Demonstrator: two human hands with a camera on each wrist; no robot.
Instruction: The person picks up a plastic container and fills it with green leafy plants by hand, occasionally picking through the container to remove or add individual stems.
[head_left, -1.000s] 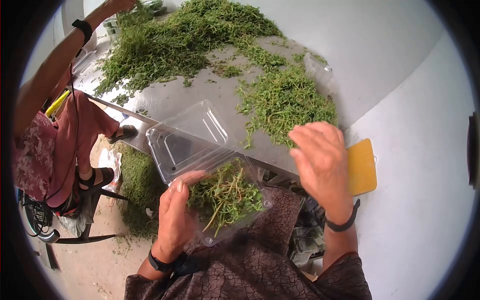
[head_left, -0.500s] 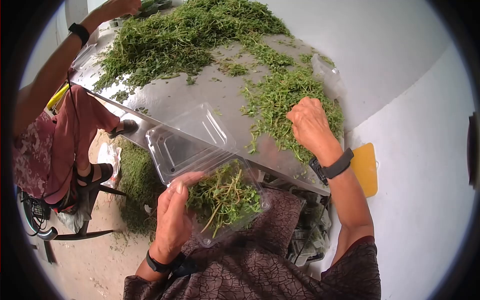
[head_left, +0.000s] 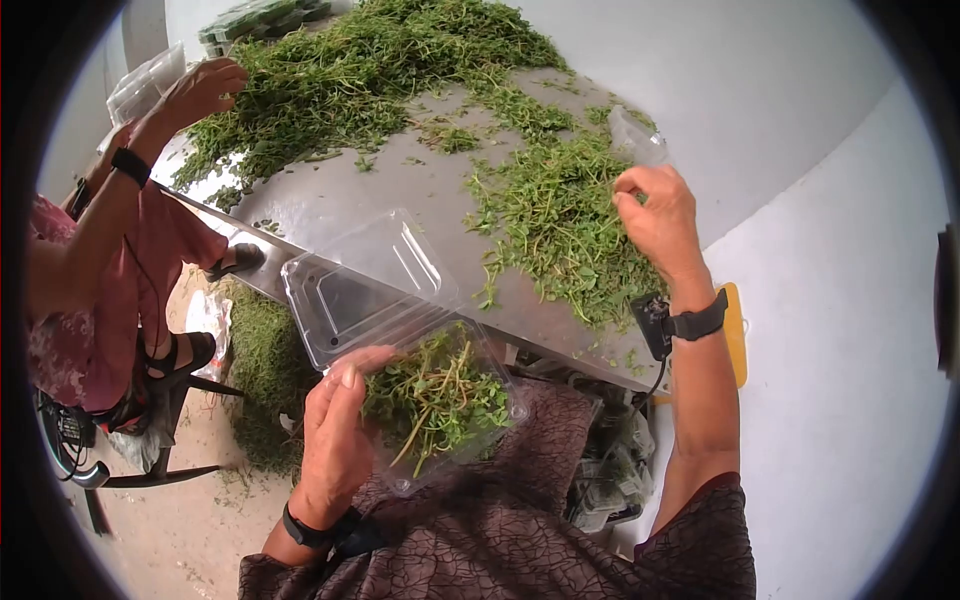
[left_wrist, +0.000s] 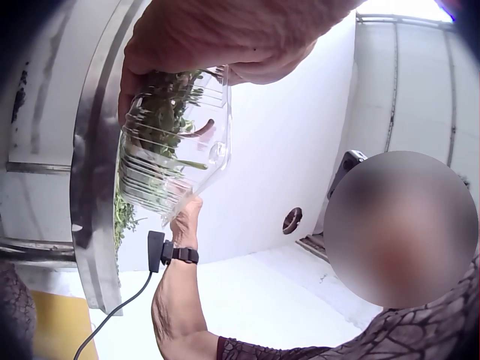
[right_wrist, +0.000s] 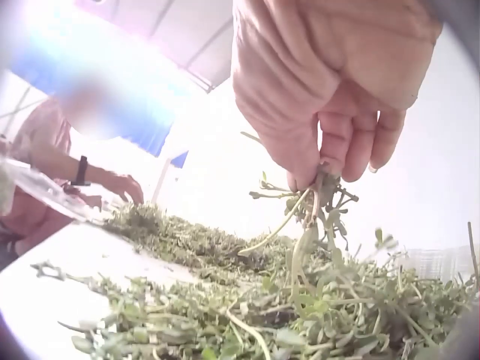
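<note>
My left hand (head_left: pixel 335 435) grips the near left side of a clear plastic clamshell box (head_left: pixel 518 410), thumb along its edge. Inside lie leafy green sprigs (head_left: pixel 445 400) with pale stems. The box's hinged lid (head_left: pixel 335 295) is folded back toward the table edge. In the left wrist view, the ribbed side of the box shows below the palm. Out over the smaller pile of greens (head_left: pixel 560 220), my right hand (head_left: pixel 662 215) is raised. The right wrist view shows its thumb and fingers pinching a small bunch of sprigs (right_wrist: pixel 311 202), which hangs just over the pile.
A larger heap of greens (head_left: pixel 400 50) covers the far part of the metal table (head_left: pixel 350 210). Another person's hand (head_left: pixel 205 90) reaches toward it from the left. A yellow board (head_left: pixel 738 340) stands against the white wall at right. More greens (head_left: pixel 270 370) lie on the floor.
My right hand has reached forward from near the table edge to the smaller pile, then shifted right, fingers now pinching sprigs. The other person's hand has come down nearer the heap. My left hand keeps the box.
</note>
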